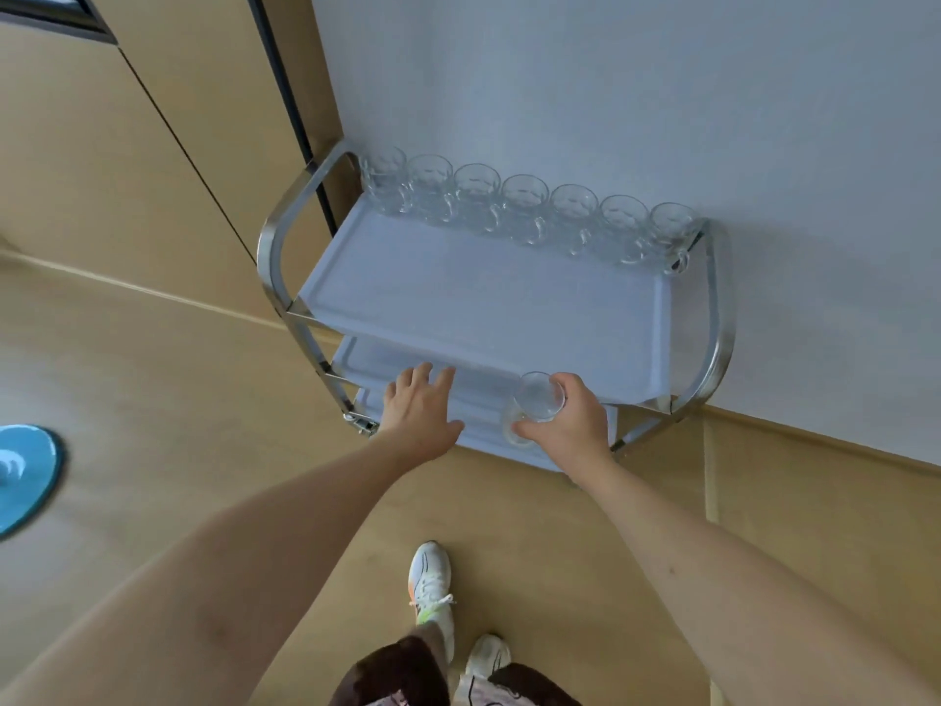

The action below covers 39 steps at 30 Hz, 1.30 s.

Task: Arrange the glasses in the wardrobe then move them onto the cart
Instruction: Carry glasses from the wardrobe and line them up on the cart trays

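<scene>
The right hand (570, 420) grips a clear glass mug (534, 402) just in front of the steel-framed cart with pale blue shelves (483, 308). The left hand (420, 412) hovers beside it, fingers spread and empty. Seven matching clear glass mugs (524, 208) line the top shelf's back edge.

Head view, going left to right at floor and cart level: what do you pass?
Blue disc → cart's left handle → left hand → held glass → right hand → cart's right handle. The shoes are left out, since they overlap the hands in this order.
</scene>
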### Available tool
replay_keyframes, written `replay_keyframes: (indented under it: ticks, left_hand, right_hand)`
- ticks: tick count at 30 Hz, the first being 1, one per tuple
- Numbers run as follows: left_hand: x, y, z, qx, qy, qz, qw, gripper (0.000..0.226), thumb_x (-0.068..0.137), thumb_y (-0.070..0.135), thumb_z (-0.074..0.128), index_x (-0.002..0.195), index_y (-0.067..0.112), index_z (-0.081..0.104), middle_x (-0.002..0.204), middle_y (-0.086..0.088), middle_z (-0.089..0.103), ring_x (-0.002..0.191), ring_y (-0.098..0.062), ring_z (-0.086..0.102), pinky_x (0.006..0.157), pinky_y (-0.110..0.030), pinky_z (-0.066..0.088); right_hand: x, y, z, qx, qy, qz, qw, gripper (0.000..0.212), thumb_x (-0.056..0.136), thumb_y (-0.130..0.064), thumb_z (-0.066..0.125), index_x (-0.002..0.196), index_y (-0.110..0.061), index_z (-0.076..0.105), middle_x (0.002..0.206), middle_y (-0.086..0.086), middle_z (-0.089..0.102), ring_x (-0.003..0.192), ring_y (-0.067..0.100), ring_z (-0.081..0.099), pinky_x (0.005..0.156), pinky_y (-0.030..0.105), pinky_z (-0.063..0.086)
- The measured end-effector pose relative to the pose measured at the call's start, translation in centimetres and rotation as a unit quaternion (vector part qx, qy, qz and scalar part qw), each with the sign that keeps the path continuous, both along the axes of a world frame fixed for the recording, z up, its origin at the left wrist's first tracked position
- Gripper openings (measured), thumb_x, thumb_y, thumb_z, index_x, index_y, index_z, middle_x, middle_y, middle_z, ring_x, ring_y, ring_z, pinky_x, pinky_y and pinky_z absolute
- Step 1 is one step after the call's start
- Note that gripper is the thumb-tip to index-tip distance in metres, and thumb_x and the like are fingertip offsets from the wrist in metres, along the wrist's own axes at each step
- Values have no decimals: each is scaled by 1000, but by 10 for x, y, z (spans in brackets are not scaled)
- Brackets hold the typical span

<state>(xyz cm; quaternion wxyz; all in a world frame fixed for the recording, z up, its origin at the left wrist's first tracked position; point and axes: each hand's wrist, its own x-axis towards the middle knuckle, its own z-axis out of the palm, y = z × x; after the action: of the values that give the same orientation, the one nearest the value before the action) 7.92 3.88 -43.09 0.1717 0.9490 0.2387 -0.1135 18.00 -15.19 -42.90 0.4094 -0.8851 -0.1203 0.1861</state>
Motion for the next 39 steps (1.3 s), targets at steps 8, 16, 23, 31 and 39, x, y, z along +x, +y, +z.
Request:
replay_keyframes:
  ticks: [8, 16, 23, 31, 39]
  left_hand:
    - [-47, -25, -21, -44, 10, 59, 997, 77, 89, 36, 61, 156, 24, 25, 162, -13, 23, 148, -34, 18, 120, -47, 19]
    - [-39, 3, -65, -44, 17, 73, 996, 73, 91, 37, 62, 153, 25, 26, 160, -11, 24, 146, -32, 21, 117, -47, 25]
    - [-18, 34, -152, -41, 9, 76, 996, 74, 89, 42, 64, 152, 23, 29, 159, -13, 28, 145, -34, 24, 116, -48, 27]
    - [30, 84, -255, 7, -50, 47, 998, 71, 93, 45, 63, 154, 26, 32, 160, -8, 30, 148, -31, 21, 117, -46, 25]
    - [78, 135, -332, 46, -129, 63, 989, 61, 99, 47, 54, 153, 22, 37, 160, -11, 33, 148, -33, 23, 119, -47, 27]
  right_hand:
    - [-45, -10, -22, 22, 21, 12, 999, 65, 68, -28, 89, 122, -19, 54, 118, -6, 57, 108, 14, 54, 83, 23, 38]
    - [-45, 18, -62, 34, 31, -1, 999, 75, 65, -34, 88, 128, -19, 51, 124, -6, 59, 113, 16, 55, 84, 22, 40]
    - [-27, 56, -145, 50, 21, 6, 999, 74, 67, -31, 91, 130, -20, 54, 118, -8, 60, 112, 14, 56, 92, 23, 42]
    - [19, 113, -242, 126, -21, -22, 992, 72, 64, -38, 93, 124, -29, 55, 114, -10, 61, 105, 9, 55, 85, 11, 40]
    - [72, 163, -311, 196, -131, -27, 971, 76, 64, -42, 93, 129, -23, 59, 116, -6, 63, 104, 7, 57, 91, 18, 45]
